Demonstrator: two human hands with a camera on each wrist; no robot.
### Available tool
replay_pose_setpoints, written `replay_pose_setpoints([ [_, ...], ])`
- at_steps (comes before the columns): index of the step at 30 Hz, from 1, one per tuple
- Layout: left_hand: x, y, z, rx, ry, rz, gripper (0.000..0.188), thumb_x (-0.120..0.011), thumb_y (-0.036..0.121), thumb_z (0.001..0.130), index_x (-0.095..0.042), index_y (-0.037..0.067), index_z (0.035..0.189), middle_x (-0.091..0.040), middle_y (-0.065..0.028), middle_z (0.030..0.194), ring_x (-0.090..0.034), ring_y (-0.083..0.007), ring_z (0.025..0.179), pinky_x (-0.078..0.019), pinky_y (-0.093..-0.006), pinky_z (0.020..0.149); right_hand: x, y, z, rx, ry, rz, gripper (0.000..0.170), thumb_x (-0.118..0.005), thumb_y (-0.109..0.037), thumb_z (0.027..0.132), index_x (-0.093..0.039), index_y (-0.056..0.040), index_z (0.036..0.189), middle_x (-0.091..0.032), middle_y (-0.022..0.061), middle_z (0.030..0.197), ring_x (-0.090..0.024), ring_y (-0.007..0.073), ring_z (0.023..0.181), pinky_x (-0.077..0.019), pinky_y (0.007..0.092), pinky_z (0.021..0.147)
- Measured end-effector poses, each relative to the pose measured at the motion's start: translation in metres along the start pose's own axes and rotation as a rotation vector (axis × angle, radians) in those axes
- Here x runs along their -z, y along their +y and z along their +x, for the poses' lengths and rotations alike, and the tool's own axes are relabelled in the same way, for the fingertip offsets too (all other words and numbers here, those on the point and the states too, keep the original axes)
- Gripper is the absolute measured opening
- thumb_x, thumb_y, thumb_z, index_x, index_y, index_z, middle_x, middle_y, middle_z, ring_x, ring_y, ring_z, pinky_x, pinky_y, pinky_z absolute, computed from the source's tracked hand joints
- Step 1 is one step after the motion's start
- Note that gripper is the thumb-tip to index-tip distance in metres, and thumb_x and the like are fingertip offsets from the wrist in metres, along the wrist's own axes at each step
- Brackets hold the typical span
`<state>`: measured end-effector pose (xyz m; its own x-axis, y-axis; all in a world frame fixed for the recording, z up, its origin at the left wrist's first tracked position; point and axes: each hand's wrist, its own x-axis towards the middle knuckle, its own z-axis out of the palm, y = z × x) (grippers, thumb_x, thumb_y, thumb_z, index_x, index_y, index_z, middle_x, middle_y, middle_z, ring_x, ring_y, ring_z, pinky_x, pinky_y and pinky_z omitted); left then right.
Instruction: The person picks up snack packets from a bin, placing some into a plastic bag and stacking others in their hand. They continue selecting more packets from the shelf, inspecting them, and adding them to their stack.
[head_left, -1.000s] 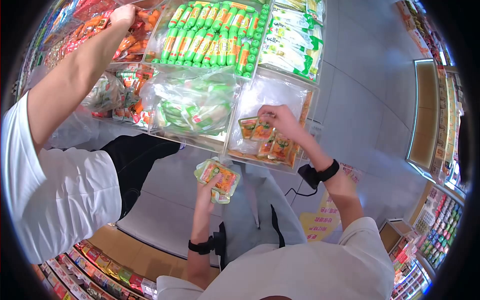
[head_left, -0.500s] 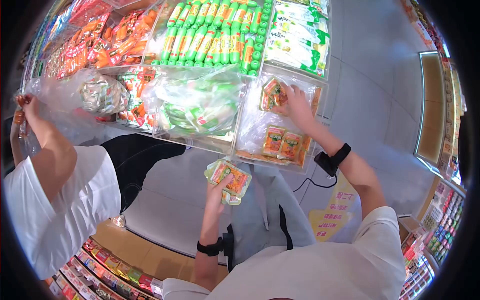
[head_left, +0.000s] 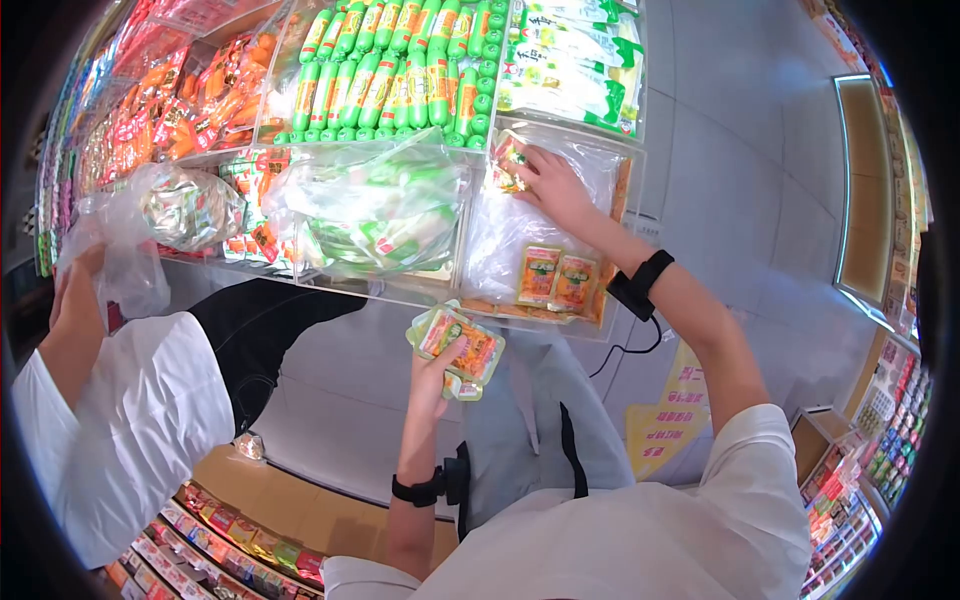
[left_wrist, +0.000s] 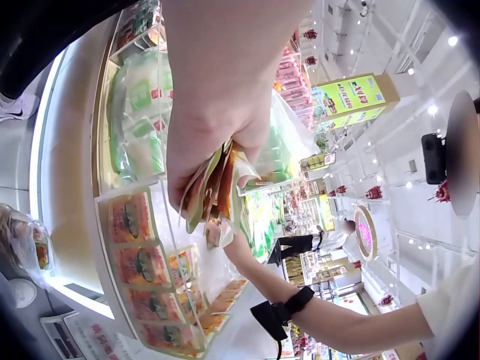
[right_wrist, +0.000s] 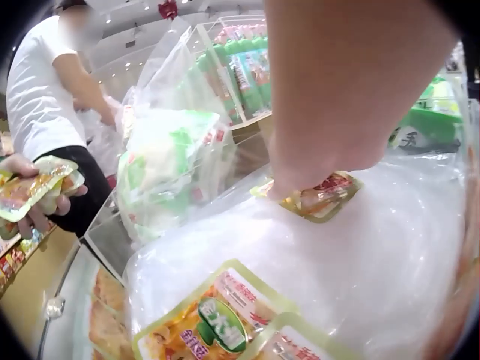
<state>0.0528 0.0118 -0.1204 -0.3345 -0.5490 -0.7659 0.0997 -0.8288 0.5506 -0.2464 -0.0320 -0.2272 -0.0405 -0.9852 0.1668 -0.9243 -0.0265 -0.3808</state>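
In the head view my left hand (head_left: pixel 430 376) grips a small stack of flat orange-and-green snack packets (head_left: pixel 468 346), held in front of the display bins. The stack shows edge-on in the left wrist view, between thumb and fingers. My right hand (head_left: pixel 556 190) is at the far left corner of a clear bin (head_left: pixel 638 180), its fingers pinching a snack packet (head_left: pixel 506 170) low over the plastic liner (right_wrist: pixel 397 240). My palm and wrist partly hide that packet. Two more packets (head_left: pixel 556 278) lie side by side on the liner at the near end.
Left of the bin, a bulging bag of green-and-white packs (head_left: pixel 380 220) fills the adjoining compartment. Behind are green-wrapped sausages (head_left: pixel 385 85) and white-green packs (head_left: pixel 565 65). Another person in a white shirt (head_left: pixel 130 420) stands at the left, handling a clear plastic bag (head_left: pixel 130 250).
My right hand has moved from the bin's near part to its far left corner, leaving two packets lying at the near end. My left hand keeps its stack. The other person's arm came down to the plastic bag.
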Motion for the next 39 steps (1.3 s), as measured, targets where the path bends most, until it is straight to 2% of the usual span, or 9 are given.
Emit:
replay_pose_setpoints([
  [2,-0.002,0.001,-0.001,-0.015,0.002,0.007,0.035,-0.059,-0.001,0.081,-0.048,-0.001,0.115,-0.058,-0.01,0.105,-0.061,-0.0167,0.092,-0.0512,-0.0289,0.076,0.01,-0.007,-0.007,-0.327,0.011,0.172,0.054,-0.07,-0.022,0.069,-0.049,-0.0133,0.118,-0.047,0.0129,0.11,-0.047,0.0305,0.101,-0.0439,0.0399,0.084],
  [5,-0.004,-0.002,0.0,0.011,0.002,-0.018,0.035,-0.059,-0.001,0.081,-0.048,-0.001,0.115,-0.058,-0.0096,0.105,-0.061,-0.0168,0.092,-0.0513,-0.029,0.076,0.0,-0.005,-0.017,-0.448,-0.002,0.059,0.053,-0.071,-0.021,0.068,-0.049,-0.0084,0.115,-0.047,0.0136,0.102,-0.048,0.031,0.094,-0.0454,0.0389,0.08],
  [11,-0.008,-0.006,-0.001,0.016,0.012,-0.003,0.035,-0.06,0.0,0.081,-0.048,0.0,0.115,-0.058,-0.0088,0.104,-0.061,-0.016,0.091,-0.0515,-0.0289,0.074,-0.007,0.001,0.004,-0.113,0.047,-0.149,0.048,-0.058,-0.002,0.069,-0.049,-0.0071,0.116,-0.047,0.016,0.102,-0.048,0.0306,0.094,-0.0483,0.034,0.077],
  [17,-0.01,-0.007,-0.002,0.003,0.014,0.004,0.033,-0.06,0.0,0.081,-0.049,0.0,0.113,-0.059,-0.0082,0.103,-0.061,-0.0157,0.09,-0.0516,-0.0288,0.074,-0.014,0.008,0.004,-0.067,0.144,-0.155,0.047,-0.058,0.0,0.069,-0.049,-0.006,0.115,-0.046,0.0173,0.102,-0.048,0.0311,0.096,-0.0477,0.0359,0.076],
  [23,-0.012,-0.007,-0.002,-0.005,-0.011,0.001,0.032,-0.058,0.0,0.082,-0.05,0.0,0.113,-0.059,-0.0091,0.103,-0.061,-0.0162,0.09,-0.0522,-0.0291,0.073,-0.032,-0.007,-0.016,-0.965,0.234,0.518,0.052,-0.074,-0.012,0.066,-0.049,-0.0009,0.111,-0.056,0.0169,0.095,-0.055,0.0303,0.086,-0.0463,0.037,0.075],
  [26,-0.014,-0.007,-0.003,-0.014,-0.01,0.008,0.032,-0.058,0.0,0.082,-0.05,-0.001,0.113,-0.059,-0.009,0.104,-0.061,-0.0162,0.09,-0.0522,-0.0291,0.074,-0.032,-0.005,-0.007,-1.151,0.269,0.755,0.045,-0.076,-0.013,0.064,-0.054,0.0025,0.1,-0.061,0.015,0.083,-0.059,0.0264,0.078,-0.0467,0.035,0.072],
  [29,-0.013,-0.008,-0.004,0.017,-0.041,-0.029,0.033,-0.059,0.001,0.082,-0.049,-0.001,0.114,-0.059,-0.0084,0.104,-0.061,-0.0158,0.09,-0.0517,-0.0287,0.074,-0.045,0.002,-0.003,-1.097,0.223,0.517,0.029,-0.075,-0.011,0.066,-0.058,0.0035,0.084,-0.062,0.0124,0.069,-0.062,0.0214,0.065,-0.0486,0.0332,0.06],
  [32,-0.013,-0.008,-0.003,-0.023,-0.071,-0.011,0.035,-0.06,0.002,0.082,-0.048,-0.001,0.115,-0.059,-0.0086,0.104,-0.061,-0.0156,0.09,-0.051,-0.0283,0.075,-0.033,-0.001,-0.002,-1.167,0.122,0.904,0.02,-0.072,-0.012,0.071,-0.058,-0.0001,0.064,-0.056,0.0058,0.057,-0.057,0.0125,0.053,-0.0433,0.0251,0.046],
  [39,-0.013,-0.009,-0.003,-0.009,-0.035,-0.007,0.037,-0.063,0.003,0.08,-0.048,-0.001,0.114,-0.058,-0.0091,0.104,-0.061,-0.0157,0.089,-0.0512,-0.0285,0.074,-0.023,0.008,0.001,-1.104,-0.131,1.006,0.03,-0.066,-0.019,0.078,-0.058,0.0,0.057,-0.062,0.0145,0.058,-0.059,0.0166,0.043,-0.045,0.026,0.042],
])
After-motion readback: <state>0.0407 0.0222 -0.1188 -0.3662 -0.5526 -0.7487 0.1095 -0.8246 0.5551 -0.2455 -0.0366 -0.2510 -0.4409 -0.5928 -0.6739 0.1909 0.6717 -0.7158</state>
